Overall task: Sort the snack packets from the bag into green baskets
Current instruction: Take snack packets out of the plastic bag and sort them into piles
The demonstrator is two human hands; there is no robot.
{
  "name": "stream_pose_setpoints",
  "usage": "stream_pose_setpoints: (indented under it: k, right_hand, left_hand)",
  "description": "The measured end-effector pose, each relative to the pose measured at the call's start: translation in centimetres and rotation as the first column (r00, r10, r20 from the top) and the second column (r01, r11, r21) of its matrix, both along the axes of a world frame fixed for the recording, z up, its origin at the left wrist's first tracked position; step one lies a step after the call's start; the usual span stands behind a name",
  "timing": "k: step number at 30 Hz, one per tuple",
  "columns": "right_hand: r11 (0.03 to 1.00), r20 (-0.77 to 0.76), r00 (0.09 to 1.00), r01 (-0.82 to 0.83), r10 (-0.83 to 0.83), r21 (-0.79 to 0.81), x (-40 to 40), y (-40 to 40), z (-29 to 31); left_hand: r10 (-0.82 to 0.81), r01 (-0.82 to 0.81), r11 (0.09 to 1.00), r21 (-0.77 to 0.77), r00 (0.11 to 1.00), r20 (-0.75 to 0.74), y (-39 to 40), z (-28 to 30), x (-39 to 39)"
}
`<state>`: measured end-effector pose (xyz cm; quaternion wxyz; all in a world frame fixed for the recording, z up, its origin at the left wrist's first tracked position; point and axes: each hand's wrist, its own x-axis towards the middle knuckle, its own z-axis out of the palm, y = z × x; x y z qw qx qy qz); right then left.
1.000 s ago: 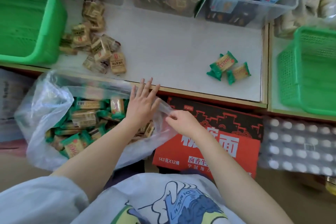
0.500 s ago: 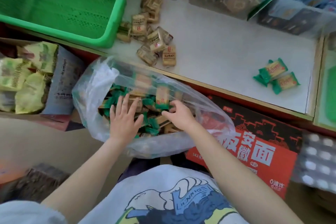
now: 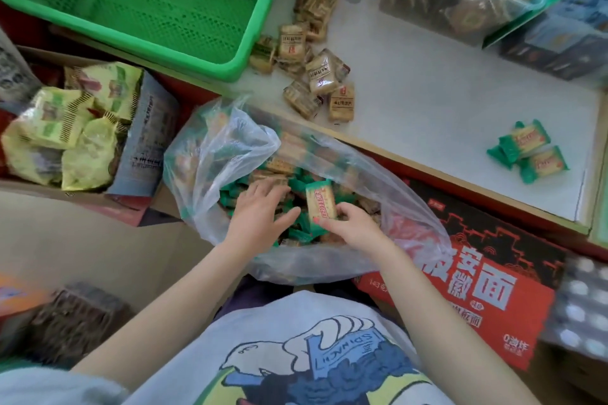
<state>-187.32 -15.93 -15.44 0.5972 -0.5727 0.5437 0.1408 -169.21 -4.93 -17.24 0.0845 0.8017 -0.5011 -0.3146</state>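
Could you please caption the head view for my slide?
Right hand lifts a green packet from the plastic bag; left hand rummages inside.

bag [image 3: 210, 154] below shelf [image 3: 427, 102], basket [image 3: 138, 0] seemingly on shelf

Just one view here, a wide-angle head cam looking forward and steeply down over the person's own chest and forearms. It sits close, with the clear bag [image 3: 230, 154] near the middle of the frame and the white surface [image 3: 427, 102] running across the top right (edges bend a bit from the lens). The green basket [image 3: 141, 0] fills the upper left corner.
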Motion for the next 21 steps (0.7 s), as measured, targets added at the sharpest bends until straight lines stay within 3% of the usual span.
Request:
stream_pose_setpoints:
  k: [3,6,9,11,13,15,17,19,21]
  right_hand:
    - [0.998,0.082,0.996,-0.020,0.025,-0.060,-3.1,-1.2,2.8]
    - [0.997,0.163,0.986,0.038,-0.027,-0.068,-5.9,-3.1,4.7]
    - [0.955,0.267,0.924,0.295,-0.274,-0.043,-8.3,-4.8,5.7]
    - [0.860,0.309,0.813,0.508,-0.493,0.035,-10.3,-5.7,6.0]
    - [0.846,0.318,0.786,0.512,-0.530,0.146,-12.8,-6.5,6.5]
    - [0.886,0.298,0.838,0.403,-0.458,0.227,-15.6,-7.3,6.9]
    - [0.889,0.255,0.855,0.408,-0.452,0.209,-18.2,-8.7,6.4]
    - [0.797,0.194,0.773,0.582,-0.604,0.163,-20.4,-10.6,4.9]
    - [0.647,0.155,0.630,0.755,-0.761,0.108,-22.2,-12.6,3.3]
  left_hand:
    - [0.172,-0.152,0.985,0.083,0.922,-0.348,-1.8,1.3,-1.5]
    - [0.345,-0.260,0.939,0.226,0.687,-0.640,-4.7,3.0,-3.4]
    - [0.335,-0.218,0.942,0.254,0.595,-0.730,-8.0,4.5,-6.1]
    - [0.306,-0.160,0.952,0.262,0.569,-0.763,-10.2,5.5,-8.1]
    - [0.256,-0.063,0.961,0.269,0.572,-0.780,-12.4,6.5,-10.3]
    - [0.197,0.001,0.967,0.255,0.632,-0.750,-14.8,7.0,-12.6]
    - [0.151,-0.050,0.983,0.174,0.759,-0.634,-17.1,6.6,-15.0]
    - [0.086,-0.086,0.996,0.018,0.910,-0.405,-18.9,5.0,-16.6]
    - [-0.114,0.113,0.993,-0.025,0.990,-0.087,-19.9,2.5,-17.5]
